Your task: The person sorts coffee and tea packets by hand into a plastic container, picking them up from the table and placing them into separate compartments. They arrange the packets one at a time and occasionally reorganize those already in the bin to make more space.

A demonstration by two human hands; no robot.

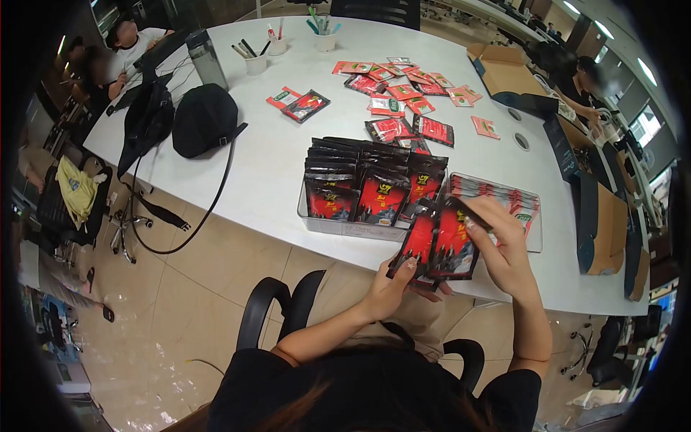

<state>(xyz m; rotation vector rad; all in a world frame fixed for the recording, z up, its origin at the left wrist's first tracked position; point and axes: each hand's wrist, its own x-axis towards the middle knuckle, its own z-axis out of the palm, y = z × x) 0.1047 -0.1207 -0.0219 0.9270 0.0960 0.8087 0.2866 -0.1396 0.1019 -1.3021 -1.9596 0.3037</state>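
At the table's front edge, my left hand (392,289) is closed on a red and black sachet (417,241). My right hand (502,248) pinches another red and black sachet (455,241) by its upper right side, and the two sachets overlap slightly. Just behind them stands a clear bin (353,229) packed with upright black and red sachets (381,196). Right of it, partly behind my right hand, a second clear bin (534,243) holds red and white sachets (497,189). Loose sachets (404,92) lie scattered farther back.
A black cap (204,121), a black bag (146,119) and a bottle (206,61) are at the left of the white table (266,194). Pen cups (326,42) stand at the back. Open cardboard boxes (601,223) line the right edge. Other people sit beyond.
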